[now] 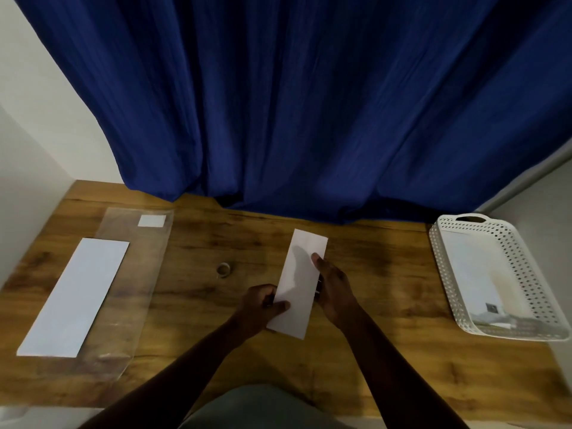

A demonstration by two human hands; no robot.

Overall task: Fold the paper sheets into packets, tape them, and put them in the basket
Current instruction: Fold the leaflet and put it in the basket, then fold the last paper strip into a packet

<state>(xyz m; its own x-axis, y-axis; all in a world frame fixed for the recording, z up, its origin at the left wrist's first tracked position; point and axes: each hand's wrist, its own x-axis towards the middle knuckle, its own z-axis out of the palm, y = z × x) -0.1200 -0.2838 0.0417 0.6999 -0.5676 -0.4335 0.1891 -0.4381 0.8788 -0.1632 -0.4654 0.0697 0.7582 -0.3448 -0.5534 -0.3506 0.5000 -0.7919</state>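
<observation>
A folded white paper sheet [298, 283] lies lengthwise in the middle of the wooden table [371, 274]. My left hand [263, 305] grips its near left edge, thumb on top. My right hand [332, 286] holds the right edge, with the index finger pressing on the sheet's upper half. A stack of white paper sheets [74, 298] rests at the left on a clear plastic sleeve [139, 274]. A small roll of clear tape [223, 269] sits left of the folded sheet. The white perforated basket [445, 274] stands at the right, with paper inside.
A small white label [151, 221] sits at the far end of the plastic sleeve. A dark blue curtain [294, 103] hangs along the table's far edge. White walls close in on the left and right.
</observation>
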